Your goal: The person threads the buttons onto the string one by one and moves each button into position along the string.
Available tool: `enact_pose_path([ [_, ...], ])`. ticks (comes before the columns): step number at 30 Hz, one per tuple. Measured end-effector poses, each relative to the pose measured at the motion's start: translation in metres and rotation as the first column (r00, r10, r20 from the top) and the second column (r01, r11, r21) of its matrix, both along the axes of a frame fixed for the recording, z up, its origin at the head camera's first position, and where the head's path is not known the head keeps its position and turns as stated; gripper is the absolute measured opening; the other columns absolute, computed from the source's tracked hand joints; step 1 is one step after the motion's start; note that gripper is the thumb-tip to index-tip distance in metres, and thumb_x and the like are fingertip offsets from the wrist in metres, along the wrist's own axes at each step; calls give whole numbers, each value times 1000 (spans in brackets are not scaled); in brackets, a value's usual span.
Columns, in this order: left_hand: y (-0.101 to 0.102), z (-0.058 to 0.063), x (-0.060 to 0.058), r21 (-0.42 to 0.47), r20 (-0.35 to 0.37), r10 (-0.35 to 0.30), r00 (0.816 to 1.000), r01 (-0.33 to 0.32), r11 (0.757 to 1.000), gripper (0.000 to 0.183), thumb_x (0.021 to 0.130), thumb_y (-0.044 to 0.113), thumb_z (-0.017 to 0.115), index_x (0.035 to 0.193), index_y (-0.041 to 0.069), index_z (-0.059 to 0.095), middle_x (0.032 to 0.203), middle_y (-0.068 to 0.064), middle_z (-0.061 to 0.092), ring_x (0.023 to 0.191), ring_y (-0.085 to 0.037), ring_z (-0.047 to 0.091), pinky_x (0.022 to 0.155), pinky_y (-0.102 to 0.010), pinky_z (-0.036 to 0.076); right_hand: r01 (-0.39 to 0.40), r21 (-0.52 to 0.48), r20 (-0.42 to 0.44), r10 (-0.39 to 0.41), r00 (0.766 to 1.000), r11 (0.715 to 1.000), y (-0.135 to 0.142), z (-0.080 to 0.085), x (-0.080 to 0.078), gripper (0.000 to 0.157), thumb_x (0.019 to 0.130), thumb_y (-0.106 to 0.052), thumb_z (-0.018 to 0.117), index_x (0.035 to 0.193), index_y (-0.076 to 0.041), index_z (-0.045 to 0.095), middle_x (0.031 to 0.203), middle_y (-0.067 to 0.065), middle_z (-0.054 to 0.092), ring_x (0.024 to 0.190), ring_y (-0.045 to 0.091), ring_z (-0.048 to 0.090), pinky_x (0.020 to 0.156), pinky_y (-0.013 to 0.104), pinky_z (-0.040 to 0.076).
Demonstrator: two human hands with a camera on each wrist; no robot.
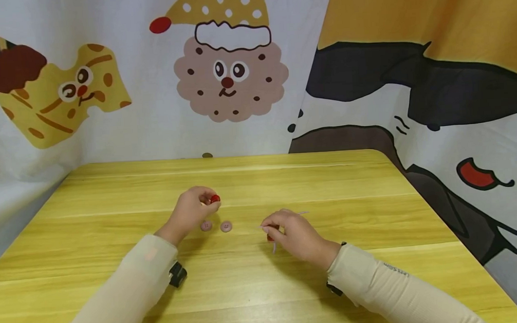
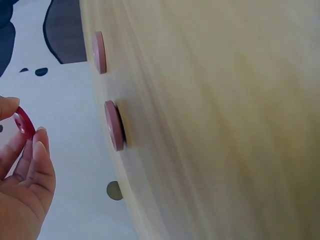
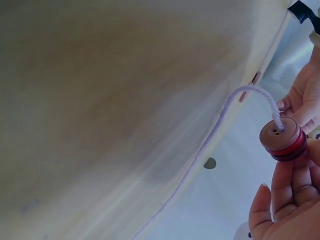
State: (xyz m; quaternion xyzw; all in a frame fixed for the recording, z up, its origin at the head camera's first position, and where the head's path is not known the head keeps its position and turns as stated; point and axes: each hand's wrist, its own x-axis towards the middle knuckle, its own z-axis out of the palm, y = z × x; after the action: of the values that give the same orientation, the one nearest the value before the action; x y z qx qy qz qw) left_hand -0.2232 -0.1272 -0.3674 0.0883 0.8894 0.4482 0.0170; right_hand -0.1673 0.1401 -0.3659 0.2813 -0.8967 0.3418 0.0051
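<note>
Between the thumb and fingers of my left hand (image 1: 190, 206) is a red button (image 2: 24, 123), pinched by its edge above the table. My right hand (image 1: 295, 232) grips a short stack of buttons (image 3: 274, 135), with a dusty-pink one on top and red and dark red ones beneath. A lavender yarn (image 3: 220, 122) comes out of a hole in the pink button and arches away; its far end trails out of the right wrist view. Two loose dusty-pink buttons, one at the left (image 1: 206, 225) and one at the right (image 1: 226, 226), lie flat on the table near my left hand.
The wood-grain table (image 1: 248, 298) spans the space beneath both hands. Behind its far edge hangs a white curtain (image 1: 147, 138) printed with cartoon figures, which also runs down the right side.
</note>
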Motion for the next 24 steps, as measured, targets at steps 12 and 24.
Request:
enact_pose_path([
  [12,11,6,12,66,-62,-15,998,19,998,28,89,14,69,114,3,62,98,-10,65,84,-23,59,78,-38,51,37,-25,7,-37,999,999,0,2,-2,12,95,-15,62,100,-9,71,79,-10,63,81,6,54,73,27,49],
  [24,25,9,27,128,-146,-50,988,69,989,25,86,9,72,109,4,64,99,-6,63,91,-21,60,80,-35,50,51,-30,-17,-52,999,998,2,3,-5,13,95,-15,63,101,-9,71,81,-10,62,78,6,53,68,25,48],
])
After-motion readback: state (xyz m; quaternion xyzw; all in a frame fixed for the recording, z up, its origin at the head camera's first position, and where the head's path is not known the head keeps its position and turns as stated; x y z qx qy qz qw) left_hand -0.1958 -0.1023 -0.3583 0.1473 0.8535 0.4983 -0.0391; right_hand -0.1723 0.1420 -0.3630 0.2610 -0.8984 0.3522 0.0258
